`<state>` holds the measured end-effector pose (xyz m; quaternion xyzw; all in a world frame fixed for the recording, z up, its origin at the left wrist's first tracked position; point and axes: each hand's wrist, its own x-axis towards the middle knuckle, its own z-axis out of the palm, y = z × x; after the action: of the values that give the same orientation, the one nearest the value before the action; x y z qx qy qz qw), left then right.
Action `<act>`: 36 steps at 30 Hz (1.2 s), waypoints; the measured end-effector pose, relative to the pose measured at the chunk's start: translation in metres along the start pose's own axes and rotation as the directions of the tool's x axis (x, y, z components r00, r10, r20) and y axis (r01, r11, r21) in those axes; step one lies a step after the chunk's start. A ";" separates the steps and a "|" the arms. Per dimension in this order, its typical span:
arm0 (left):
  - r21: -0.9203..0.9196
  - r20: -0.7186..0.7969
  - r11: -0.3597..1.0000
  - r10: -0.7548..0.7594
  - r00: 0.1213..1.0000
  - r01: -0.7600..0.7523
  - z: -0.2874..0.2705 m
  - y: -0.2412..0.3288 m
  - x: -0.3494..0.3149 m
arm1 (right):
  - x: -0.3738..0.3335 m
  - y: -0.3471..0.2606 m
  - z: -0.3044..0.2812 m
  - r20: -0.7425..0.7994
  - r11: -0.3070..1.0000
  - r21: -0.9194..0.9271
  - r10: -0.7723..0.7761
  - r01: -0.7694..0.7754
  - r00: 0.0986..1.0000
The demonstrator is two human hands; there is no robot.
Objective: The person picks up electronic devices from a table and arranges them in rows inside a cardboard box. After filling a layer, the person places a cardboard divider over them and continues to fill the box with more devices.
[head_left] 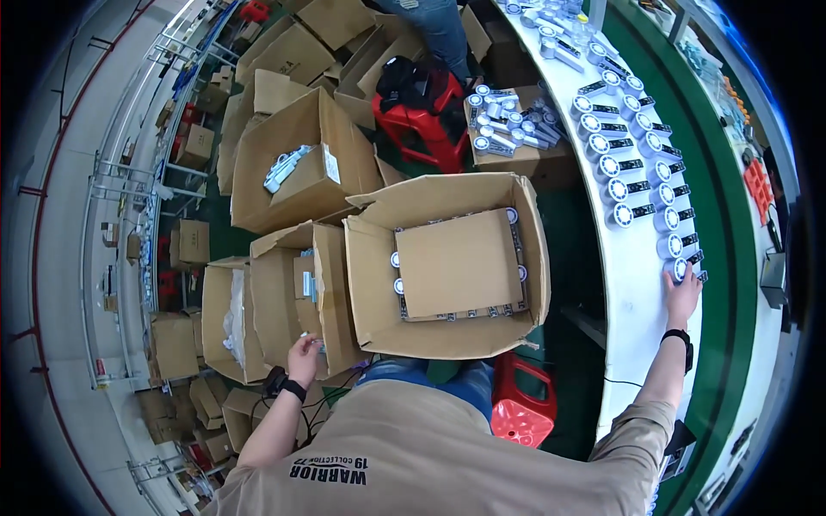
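Several white devices with round heads and dark-panelled handles lie in two rows on the white table to my right. My right hand [681, 297] has its fingers round the nearest white round-headed device [676, 268], at the near end of the rows. My left hand [303, 359] is at the near edge of an open carton [280, 331], its fingers pinched together; what they hold, if anything, is too small to make out. In front of me a large open carton [443, 342] holds a flat cardboard sheet [460, 267], with more such devices showing round its edges.
Beyond stands another open carton [275, 202] with pale blue items inside. More white devices [512, 120] are heaped on a carton by a red stool [422, 120]. Another red stool [523, 402] is beside my legs. Another person's jeans [434, 30] show at the far end.
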<state>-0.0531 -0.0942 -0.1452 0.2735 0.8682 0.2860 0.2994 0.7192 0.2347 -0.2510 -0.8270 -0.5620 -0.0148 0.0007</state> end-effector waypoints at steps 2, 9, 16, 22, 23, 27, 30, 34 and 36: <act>0.007 0.034 1.000 -0.009 0.999 0.008 0.004 0.005 -0.007 | -0.003 0.002 0.001 0.001 1.000 0.014 -0.011 0.011 1.000; -0.157 0.151 0.977 -0.118 0.982 0.141 0.004 -0.004 -0.021 | -0.021 0.013 0.008 -0.053 0.998 -0.002 -0.060 0.060 0.997; -0.211 0.233 0.960 -0.133 0.963 0.184 0.013 -0.032 -0.016 | -0.076 0.031 -0.020 -0.156 0.985 0.111 -0.117 0.135 0.981; -0.193 0.330 0.960 -0.129 0.935 0.201 0.024 -0.042 -0.004 | -0.116 0.006 -0.048 -0.131 0.983 0.151 -0.088 0.108 0.987; -0.194 0.347 0.963 -0.113 0.931 0.189 0.026 -0.044 -0.002 | -0.122 0.004 -0.045 -0.139 0.984 0.142 -0.083 0.103 0.987; -0.214 0.376 0.963 -0.071 0.924 0.161 0.031 -0.044 -0.004 | -0.139 -0.006 -0.021 -0.135 0.982 0.184 -0.006 0.031 0.991; -0.244 0.364 0.958 -0.053 0.930 0.150 0.031 -0.041 -0.010 | -0.149 -0.019 -0.012 -0.115 0.989 0.149 -0.001 0.018 0.993; -0.235 0.404 0.958 -0.058 0.913 0.165 0.035 -0.041 -0.016 | -0.160 -0.018 0.000 -0.188 0.992 0.065 0.122 -0.112 0.975; -0.217 0.431 0.960 -0.069 0.900 0.177 0.039 -0.037 -0.017 | -0.164 -0.028 0.009 -0.188 0.965 0.070 0.261 -0.252 0.947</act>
<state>-0.0266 -0.1171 -0.1890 0.2326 0.7560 0.3085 0.5283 0.6329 0.0928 -0.2650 -0.8873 -0.4471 -0.0830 0.0765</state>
